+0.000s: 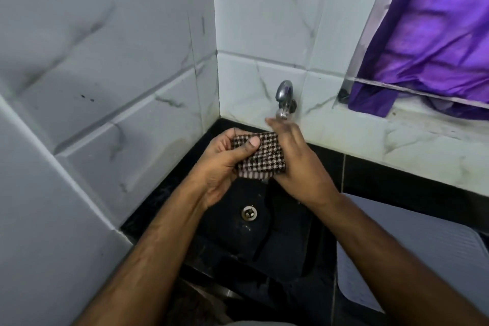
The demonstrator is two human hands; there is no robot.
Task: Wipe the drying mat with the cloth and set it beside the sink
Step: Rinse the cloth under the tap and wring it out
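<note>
- Cloth point(258, 155), one only, checked dark and pale, sits folded into a small pad above the black sink point(288, 251), held between both our hands.
- We read its long axis as running from upper left to lower right, with the striped hem at its near, lower edge and a short thread hanging from that edge.
- Our left hand point(219, 164) grips the pad from the left: the thumb presses across its top face and the fingers curl under and behind it.
- Our right hand point(299, 164) lies against the pad's right edge with fingers fairly straight and pointing up towards the tap point(285, 96); whether its thumb closes on the cloth we cannot tell, since the hand is blurred.
- One chrome tap juts from the tiled wall just above our right fingertips.
- One round metal drain point(249, 213) shows in the sink floor, below the cloth.
- One pale grey drying mat point(428, 254) with a ribbed surface lies flat on the counter just right of the sink, partly covered by our right forearm; its long axis appears to run away from us.
- One purple curtain point(434, 34) hangs in the window at upper right.
</note>
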